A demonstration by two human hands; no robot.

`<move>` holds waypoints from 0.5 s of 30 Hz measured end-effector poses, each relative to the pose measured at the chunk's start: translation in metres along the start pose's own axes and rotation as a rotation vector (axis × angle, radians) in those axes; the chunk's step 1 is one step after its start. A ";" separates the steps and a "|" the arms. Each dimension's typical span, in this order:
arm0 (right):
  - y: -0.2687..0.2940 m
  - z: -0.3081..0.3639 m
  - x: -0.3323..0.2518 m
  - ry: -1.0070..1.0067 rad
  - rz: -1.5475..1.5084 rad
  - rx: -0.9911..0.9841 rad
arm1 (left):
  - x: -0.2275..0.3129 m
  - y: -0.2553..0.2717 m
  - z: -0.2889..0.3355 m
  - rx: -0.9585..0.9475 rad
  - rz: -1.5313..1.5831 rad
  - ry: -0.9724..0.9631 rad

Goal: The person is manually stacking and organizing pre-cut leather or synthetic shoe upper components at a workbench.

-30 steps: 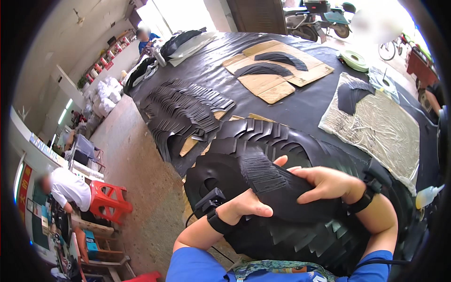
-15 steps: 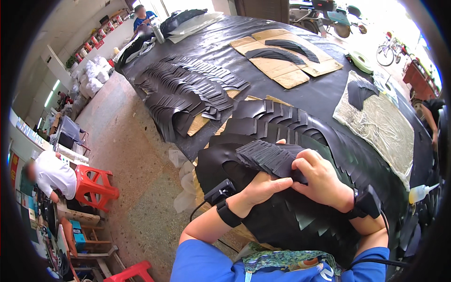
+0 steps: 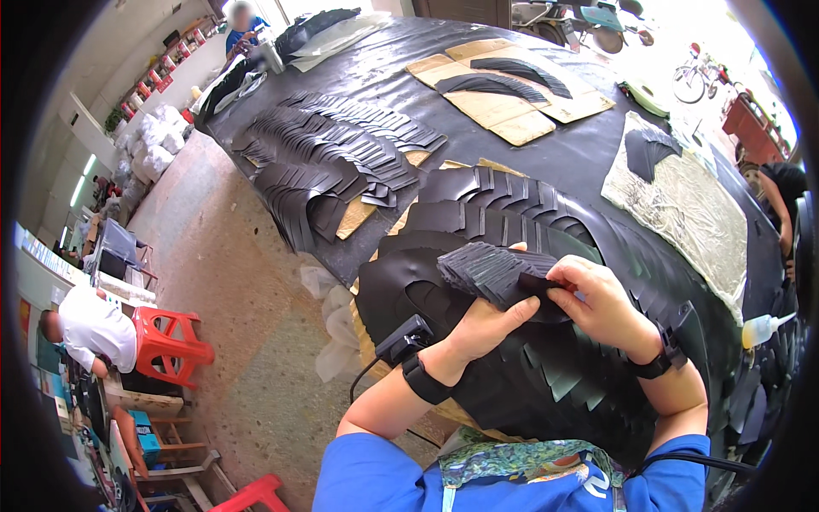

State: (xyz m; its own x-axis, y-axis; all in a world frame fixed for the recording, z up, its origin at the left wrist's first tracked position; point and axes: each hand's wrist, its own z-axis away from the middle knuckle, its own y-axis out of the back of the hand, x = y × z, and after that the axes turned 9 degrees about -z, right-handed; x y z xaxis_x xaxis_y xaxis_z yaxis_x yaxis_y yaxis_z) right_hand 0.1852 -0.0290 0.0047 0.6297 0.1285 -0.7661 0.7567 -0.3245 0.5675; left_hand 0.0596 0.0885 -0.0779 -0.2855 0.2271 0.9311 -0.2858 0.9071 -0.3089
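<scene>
My left hand (image 3: 490, 331) is closed around a fanned stack of thin black leather-like pieces (image 3: 482, 271), its thumb lying along the near side. At the right end of that stack, my right hand (image 3: 604, 309) pinches the edge of one dark piece (image 3: 537, 286) between thumb and fingers. Below and around both hands, larger black sheets (image 3: 409, 269) lie overlapped on the table. Just beyond them run rows of overlapping black pieces (image 3: 503, 224). The far fingers of my left hand are mostly hidden behind the stack.
More overlapping black pieces (image 3: 316, 149) cover the table's left side. Two curved rows rest on cardboard (image 3: 495, 128) farther back. At right are a wrinkled pale sheet (image 3: 682, 213) and a nozzle bottle (image 3: 763, 330). A red stool (image 3: 171, 346) and a seated person are at left.
My right hand has drawn slightly to the right, and a dark piece now shows between its fingertips. The left hand still holds the stack. The whole view has shifted a little.
</scene>
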 end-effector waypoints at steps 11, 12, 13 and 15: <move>0.074 0.013 -0.023 -0.136 -0.717 0.464 | 0.037 0.030 0.015 -0.452 0.086 0.004; 0.075 0.007 -0.021 -0.162 -0.802 0.379 | 0.054 0.033 0.020 -0.612 0.104 -0.086; 0.077 0.007 -0.012 -0.274 -0.782 0.279 | 0.069 0.028 0.035 -0.475 0.117 0.124; 0.068 0.002 0.017 -0.416 -0.725 0.105 | 0.071 0.032 0.037 -0.555 0.025 0.042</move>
State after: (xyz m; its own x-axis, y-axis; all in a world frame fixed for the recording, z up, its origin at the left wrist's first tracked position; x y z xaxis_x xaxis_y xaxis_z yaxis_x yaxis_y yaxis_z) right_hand 0.2467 -0.0504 0.0296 -0.1374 -0.0107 -0.9905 0.9156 -0.3829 -0.1229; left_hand -0.0035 0.1202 -0.0287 -0.2459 0.2550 0.9352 0.2482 0.9492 -0.1935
